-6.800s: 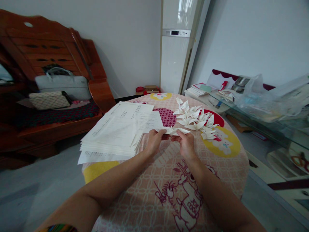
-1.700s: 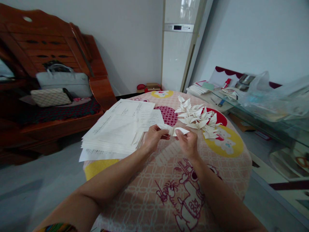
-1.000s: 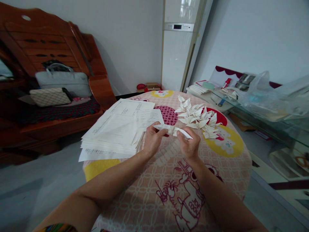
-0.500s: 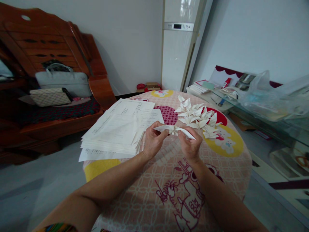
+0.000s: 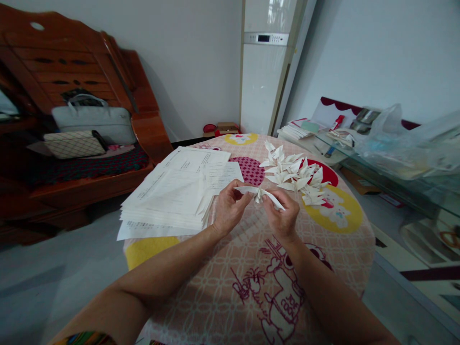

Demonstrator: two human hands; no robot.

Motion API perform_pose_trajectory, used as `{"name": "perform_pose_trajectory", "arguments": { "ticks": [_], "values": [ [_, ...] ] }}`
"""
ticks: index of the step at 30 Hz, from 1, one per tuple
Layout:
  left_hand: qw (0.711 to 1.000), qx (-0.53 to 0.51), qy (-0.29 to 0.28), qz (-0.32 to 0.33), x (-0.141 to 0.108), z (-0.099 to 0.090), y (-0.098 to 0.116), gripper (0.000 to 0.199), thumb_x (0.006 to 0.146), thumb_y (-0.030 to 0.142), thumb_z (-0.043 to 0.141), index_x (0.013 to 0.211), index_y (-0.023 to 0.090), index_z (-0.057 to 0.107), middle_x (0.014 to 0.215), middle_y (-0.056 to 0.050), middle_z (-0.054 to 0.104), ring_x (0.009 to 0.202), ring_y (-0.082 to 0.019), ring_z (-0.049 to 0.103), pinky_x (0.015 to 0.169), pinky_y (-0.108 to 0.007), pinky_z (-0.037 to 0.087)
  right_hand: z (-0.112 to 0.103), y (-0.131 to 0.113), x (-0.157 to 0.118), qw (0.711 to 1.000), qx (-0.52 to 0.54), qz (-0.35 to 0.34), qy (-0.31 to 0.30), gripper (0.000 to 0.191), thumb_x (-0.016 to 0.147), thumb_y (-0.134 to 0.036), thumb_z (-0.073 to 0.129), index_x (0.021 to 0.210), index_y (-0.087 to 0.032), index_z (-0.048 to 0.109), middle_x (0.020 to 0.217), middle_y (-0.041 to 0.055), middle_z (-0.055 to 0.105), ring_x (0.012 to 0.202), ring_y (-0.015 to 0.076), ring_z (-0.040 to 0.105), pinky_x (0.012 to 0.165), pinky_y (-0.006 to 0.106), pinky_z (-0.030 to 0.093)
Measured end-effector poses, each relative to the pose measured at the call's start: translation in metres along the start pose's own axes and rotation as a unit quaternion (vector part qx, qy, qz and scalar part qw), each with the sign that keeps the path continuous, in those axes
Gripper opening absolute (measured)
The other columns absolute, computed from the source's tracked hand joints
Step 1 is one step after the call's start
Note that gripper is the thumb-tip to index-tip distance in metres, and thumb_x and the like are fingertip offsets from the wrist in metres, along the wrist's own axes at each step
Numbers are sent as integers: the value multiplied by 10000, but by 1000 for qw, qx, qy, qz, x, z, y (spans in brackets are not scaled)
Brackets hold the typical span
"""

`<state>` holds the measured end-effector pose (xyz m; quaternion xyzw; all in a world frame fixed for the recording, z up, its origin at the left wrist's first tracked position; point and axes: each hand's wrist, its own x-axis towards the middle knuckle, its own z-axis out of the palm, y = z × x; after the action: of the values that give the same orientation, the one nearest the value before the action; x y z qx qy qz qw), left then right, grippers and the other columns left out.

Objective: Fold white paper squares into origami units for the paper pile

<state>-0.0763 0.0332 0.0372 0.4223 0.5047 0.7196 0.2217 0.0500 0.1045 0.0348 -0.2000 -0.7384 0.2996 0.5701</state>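
Note:
Between my two hands is a folded white paper piece (image 5: 258,193), pleated at its middle with a long wing to each side. My left hand (image 5: 231,207) is closed on its left wing, thumb and fingers pinching close to the centre. On the other side my right hand (image 5: 282,213) pinches the right wing, whose tip sticks out past the thumb. Beyond my right hand lies a cluster of folded white paper pieces (image 5: 287,167) with pointed tips. A thick stack of printed paper sheets (image 5: 165,191) lies to the left of my left hand.
A patterned cloth covers the round table (image 5: 215,297). At the right stands a glass-topped side table (image 5: 391,179) with plastic bags (image 5: 391,139) and papers. A wooden bench (image 5: 82,177) holding a grey bag (image 5: 95,120) is at the left; a tall white cabinet-like unit (image 5: 264,86) stands behind.
My hands have drawn slightly closer together, and the paper's wings now bend downward more around its pleated middle. The stack and the cluster of folded pieces have stayed put.

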Motion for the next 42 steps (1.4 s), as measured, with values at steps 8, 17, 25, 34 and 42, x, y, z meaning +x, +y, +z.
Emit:
{"name": "perform_pose_trajectory", "arguments": {
  "ticks": [8, 17, 25, 34, 42],
  "values": [
    [998, -57, 4, 10, 1, 4, -2, 286, 778, 364, 759, 760, 168, 552, 697, 12, 604, 645, -103, 568, 627, -215, 459, 0, -1, 2, 999, 13, 34, 0, 65, 800, -204, 618, 749, -195, 658, 668, -16, 640, 604, 140, 571, 583, 254, 458],
    [998, -61, 4, 9, -1, 2, -3, 310, 754, 380, 785, 758, 173, 553, 696, 12, 609, 647, -111, 574, 639, -227, 470, -1, -7, 4, 994, 60, 87, 26, 64, 773, -245, 648, 730, -199, 660, 626, -19, 621, 602, 148, 579, 578, 259, 472],
    [998, -38, 38, 28, -1, 2, -4, 311, 748, 385, 788, 740, 173, 561, 680, 17, 594, 632, -103, 552, 628, -220, 458, 1, -3, 2, 997, 50, 50, -11, 78, 794, -267, 659, 832, -200, 673, 745, 14, 669, 678, 171, 624, 638, 290, 512],
    [1000, 15, 10, 22, -1, 0, 0, 239, 771, 366, 760, 838, 181, 623, 736, 2, 621, 662, -122, 572, 636, -224, 466, 1, 1, 0, 998, 28, 32, -40, 76, 812, -219, 640, 820, -184, 708, 728, 19, 680, 668, 172, 641, 640, 292, 516],
    [994, 106, -11, 26, -3, -2, 1, 184, 771, 354, 742, 782, 179, 687, 736, -21, 675, 690, -157, 620, 690, -256, 504, 2, 4, 0, 988, 79, 124, -41, 146, 813, -287, 656, 802, -167, 738, 704, 27, 709, 633, 167, 653, 614, 287, 536]
  ]
}}
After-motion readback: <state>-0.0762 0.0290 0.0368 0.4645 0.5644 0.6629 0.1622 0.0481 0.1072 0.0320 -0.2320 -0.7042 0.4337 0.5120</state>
